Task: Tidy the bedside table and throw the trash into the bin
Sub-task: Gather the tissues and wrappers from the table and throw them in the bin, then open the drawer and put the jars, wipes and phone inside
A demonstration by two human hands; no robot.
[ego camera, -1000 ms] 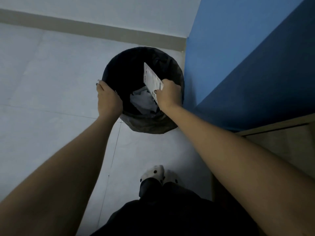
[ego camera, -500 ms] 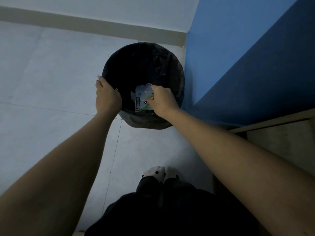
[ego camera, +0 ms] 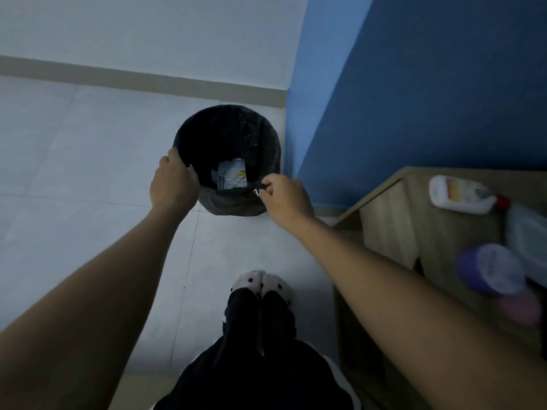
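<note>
A round bin lined with a black bag stands on the floor by the blue wall. A white packet of trash lies at its bottom. My left hand grips the bin's left rim. My right hand pinches the black bag at the near right rim. The wooden bedside table is at the right, with a white bottle lying on it, a purple-lidded jar and a pink item.
Pale floor tiles spread to the left. The blue wall rises behind the table, and a skirting board runs along the white back wall. My feet in dotted socks stand below the bin.
My right hand let the white packet drop into the bin, then moved to the near rim and pinched the bag. The view has tilted, and the bedside table now shows.
</note>
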